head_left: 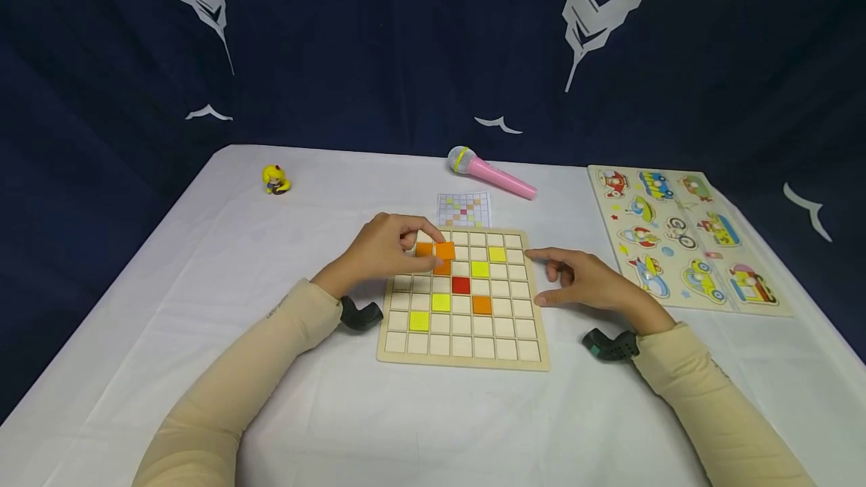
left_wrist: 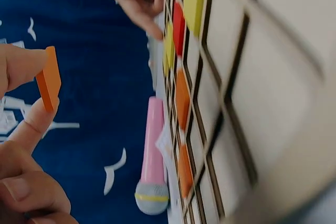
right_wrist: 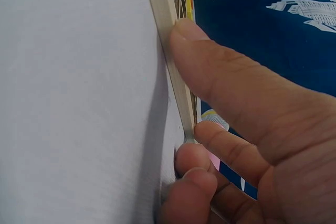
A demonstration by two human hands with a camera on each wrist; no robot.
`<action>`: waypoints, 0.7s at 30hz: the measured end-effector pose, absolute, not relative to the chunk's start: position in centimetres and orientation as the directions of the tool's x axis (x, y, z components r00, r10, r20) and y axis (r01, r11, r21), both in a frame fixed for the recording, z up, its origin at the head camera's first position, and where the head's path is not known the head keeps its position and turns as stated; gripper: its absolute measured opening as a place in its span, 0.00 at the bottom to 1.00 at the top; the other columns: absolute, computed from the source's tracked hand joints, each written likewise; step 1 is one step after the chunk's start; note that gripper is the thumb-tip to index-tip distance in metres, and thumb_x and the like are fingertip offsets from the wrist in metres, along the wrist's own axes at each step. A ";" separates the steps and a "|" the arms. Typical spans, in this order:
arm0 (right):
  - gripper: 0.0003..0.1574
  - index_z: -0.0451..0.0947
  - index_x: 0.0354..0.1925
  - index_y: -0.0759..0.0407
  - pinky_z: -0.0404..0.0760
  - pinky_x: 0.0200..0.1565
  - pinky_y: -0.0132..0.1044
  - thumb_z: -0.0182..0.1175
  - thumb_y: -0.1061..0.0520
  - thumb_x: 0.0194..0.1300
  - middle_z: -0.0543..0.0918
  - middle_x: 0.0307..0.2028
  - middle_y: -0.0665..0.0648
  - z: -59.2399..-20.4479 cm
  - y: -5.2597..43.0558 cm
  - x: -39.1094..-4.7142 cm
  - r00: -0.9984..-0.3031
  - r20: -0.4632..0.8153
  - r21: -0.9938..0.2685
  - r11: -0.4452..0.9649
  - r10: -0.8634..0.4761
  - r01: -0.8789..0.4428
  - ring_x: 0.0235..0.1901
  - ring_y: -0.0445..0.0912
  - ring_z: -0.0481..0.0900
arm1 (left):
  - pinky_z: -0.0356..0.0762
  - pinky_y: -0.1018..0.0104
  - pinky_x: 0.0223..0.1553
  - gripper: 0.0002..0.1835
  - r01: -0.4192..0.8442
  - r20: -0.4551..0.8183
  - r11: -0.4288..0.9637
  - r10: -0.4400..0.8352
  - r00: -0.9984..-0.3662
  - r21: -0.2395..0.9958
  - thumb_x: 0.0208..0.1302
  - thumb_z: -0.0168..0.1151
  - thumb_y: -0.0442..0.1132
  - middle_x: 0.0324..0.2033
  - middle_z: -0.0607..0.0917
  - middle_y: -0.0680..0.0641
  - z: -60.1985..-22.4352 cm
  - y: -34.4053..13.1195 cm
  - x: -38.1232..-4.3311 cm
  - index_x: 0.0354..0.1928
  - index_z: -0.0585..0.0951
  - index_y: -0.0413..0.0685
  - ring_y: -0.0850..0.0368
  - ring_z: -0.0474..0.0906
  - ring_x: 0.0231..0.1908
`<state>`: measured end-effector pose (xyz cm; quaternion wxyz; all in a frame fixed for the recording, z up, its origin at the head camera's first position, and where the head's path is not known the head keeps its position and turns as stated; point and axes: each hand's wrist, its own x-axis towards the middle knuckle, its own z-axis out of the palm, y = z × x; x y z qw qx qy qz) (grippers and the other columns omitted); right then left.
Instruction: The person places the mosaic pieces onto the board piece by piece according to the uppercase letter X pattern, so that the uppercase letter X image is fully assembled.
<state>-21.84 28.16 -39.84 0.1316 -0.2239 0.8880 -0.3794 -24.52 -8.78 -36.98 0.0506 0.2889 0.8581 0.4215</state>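
Observation:
Between thumb and index finger, my left hand (head_left: 387, 249) pinches a square orange tile (head_left: 444, 250), held above the upper left of a wooden grid board (head_left: 462, 365). The left wrist view shows this orange tile (left_wrist: 50, 80) gripped by its edges, apart from the board. Other tiles lie in the board's squares: a red tile (head_left: 461, 285) near the middle, orange ones such as the orange tile (head_left: 482, 305), and several yellow ones such as the yellow tile (head_left: 419, 321). My right hand (head_left: 583, 280) touches the board's right edge with thumb and index fingertip, its other fingers curled.
A printed pattern card (head_left: 463, 209) lies just behind the board, with a pink microphone (head_left: 497, 173) beyond it. At the back left stands a small yellow-haired figurine (head_left: 275, 179). A vehicle puzzle board (head_left: 683, 239) lies at the right. A dark patterned curtain (head_left: 399, 43) hangs behind the table.

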 end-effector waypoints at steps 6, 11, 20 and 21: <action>0.46 0.73 0.72 0.72 0.67 0.32 0.34 0.81 0.60 0.61 0.74 0.38 0.55 -39.9 28.3 -21.8 -0.863 -0.054 -0.729 0.610 -0.503 -0.310 0.29 0.42 0.67 | 0.50 0.66 0.27 0.14 0.479 0.170 0.458 0.566 -0.807 0.749 0.60 0.80 0.44 0.17 0.60 0.57 -37.0 -7.5 -23.2 0.47 0.92 0.54 0.62 0.55 0.20; 0.46 0.73 0.72 0.72 0.67 0.32 0.34 0.81 0.60 0.61 0.74 0.38 0.54 -39.9 28.3 -21.8 -0.861 -0.049 -0.726 0.610 -0.506 -0.318 0.28 0.42 0.67 | 0.49 0.66 0.27 0.13 0.480 0.178 0.445 0.567 -0.805 0.756 0.60 0.80 0.44 0.17 0.59 0.57 -37.2 -6.5 -22.3 0.47 0.92 0.54 0.62 0.54 0.19; 0.46 0.74 0.71 0.72 0.67 0.32 0.34 0.81 0.60 0.61 0.74 0.38 0.54 -40.0 28.3 -21.9 -0.861 -0.043 -0.716 0.617 -0.506 -0.327 0.29 0.42 0.67 | 0.50 0.69 0.25 0.14 0.501 0.151 0.473 0.601 -0.785 0.725 0.60 0.79 0.47 0.17 0.59 0.59 -37.6 -4.5 -20.4 0.47 0.91 0.55 0.66 0.55 0.19; 0.46 0.74 0.71 0.71 0.67 0.32 0.34 0.81 0.59 0.61 0.74 0.38 0.54 -40.0 28.3 -21.9 -0.862 -0.043 -0.714 0.619 -0.505 -0.327 0.29 0.42 0.67 | 0.50 0.69 0.25 0.14 0.510 0.152 0.472 0.609 -0.778 0.719 0.61 0.79 0.48 0.17 0.59 0.59 -37.7 -4.3 -20.2 0.47 0.91 0.55 0.66 0.55 0.19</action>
